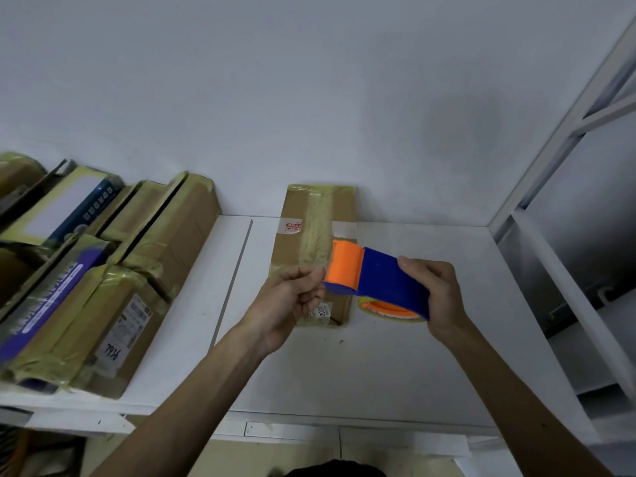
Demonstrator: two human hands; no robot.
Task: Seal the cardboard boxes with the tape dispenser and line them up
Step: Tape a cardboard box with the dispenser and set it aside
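Nearest, the two forearms are reaching out over the white table (413,366). The left hand (292,299) is curling its fingers and pinching the loose end of the tape (389,313) just at the dispenser's orange nose. The right hand (435,297) is clenching round the rear of the dispenser (375,275), thumb on top and fingers wrapping underneath. The dispenser is hanging between the hands, above the table, with its nose over the near part of the box (306,218) and its blue body jutting out past the box's right edge. It is showing an orange front, a deep blue shell and the yellowish roll peeking out below.

Beneath it the brown box is lying lengthwise away from the person, a yellowish strip of tape running down the middle of its top, a red-and-white sticker on the left and a white label at the near end.

Further left, several taped boxes (137,277) are sitting side by side in rows. Beyond, a pale wall (309,98) is rising, and a white frame (585,115) is standing at the right.
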